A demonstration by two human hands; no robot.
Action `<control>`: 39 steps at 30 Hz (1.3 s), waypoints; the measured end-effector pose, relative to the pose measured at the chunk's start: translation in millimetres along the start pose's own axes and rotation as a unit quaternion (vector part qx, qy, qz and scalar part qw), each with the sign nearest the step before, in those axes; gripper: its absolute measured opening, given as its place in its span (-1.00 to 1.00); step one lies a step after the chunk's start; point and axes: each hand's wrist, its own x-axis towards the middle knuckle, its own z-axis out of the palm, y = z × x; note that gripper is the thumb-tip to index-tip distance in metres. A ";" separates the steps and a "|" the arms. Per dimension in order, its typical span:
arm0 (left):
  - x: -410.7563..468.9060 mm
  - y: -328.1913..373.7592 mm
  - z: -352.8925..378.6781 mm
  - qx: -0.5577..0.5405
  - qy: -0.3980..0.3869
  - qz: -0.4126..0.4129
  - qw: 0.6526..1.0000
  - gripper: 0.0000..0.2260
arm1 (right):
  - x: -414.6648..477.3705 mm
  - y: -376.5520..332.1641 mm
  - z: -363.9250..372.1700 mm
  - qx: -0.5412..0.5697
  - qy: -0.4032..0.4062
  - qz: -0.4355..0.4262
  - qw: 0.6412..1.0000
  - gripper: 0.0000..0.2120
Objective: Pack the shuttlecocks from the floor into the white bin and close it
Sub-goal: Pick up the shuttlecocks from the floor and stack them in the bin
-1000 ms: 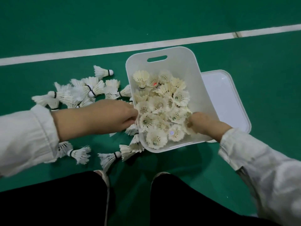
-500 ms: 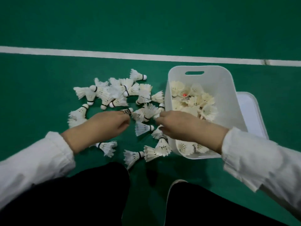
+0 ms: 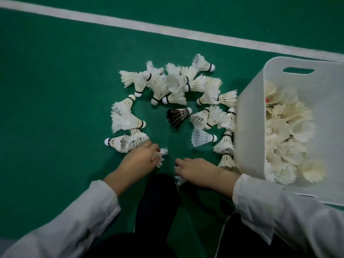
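Packing roughly half done: white bin (image 3: 249,127) well filled, not yet closed, about 20 shuttlecocks (image 3: 175,86) loose on floor (image 3: 55,90) beside it. Left hand (image 3: 137,161) fingers clamped on 1 shuttlecock (image 3: 161,157); right hand (image 3: 197,172) fingers curled onto another.

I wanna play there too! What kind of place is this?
Most likely a badminton court: a green sports floor, a painted white line across it, and many shuttlecocks beside a white bin.

I see cream-white shuttlecocks (image 3: 175,84) with black bands, 1 black-feathered shuttlecock (image 3: 177,116), a white bin (image 3: 249,108), green floor (image 3: 55,90), 1 white line (image 3: 167,32).
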 end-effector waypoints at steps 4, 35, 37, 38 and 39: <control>4.7 0.2 22.0 0.003 -0.026 0.027 0.999 -0.63 | 9.1 4.7 10.3 -0.038 -0.024 0.002 0.999 -0.68; -46.4 -65.5 -24.3 -0.076 0.266 -0.215 0.937 -0.65 | 29.4 16.0 -4.5 0.200 0.203 0.124 0.950 -0.90; -35.9 -70.0 -18.3 -0.052 0.211 -0.235 0.947 -0.50 | 27.3 15.6 -1.7 0.210 0.201 0.116 0.950 -0.90; -30.2 -70.5 -14.2 -0.034 0.182 -0.242 0.952 -0.44 | 26.0 15.4 -0.6 0.214 0.201 0.112 0.949 -0.91; -24.7 -70.8 -9.8 -0.008 0.159 -0.245 0.956 -0.41 | 25.3 15.4 0.2 0.216 0.200 0.108 0.950 -0.91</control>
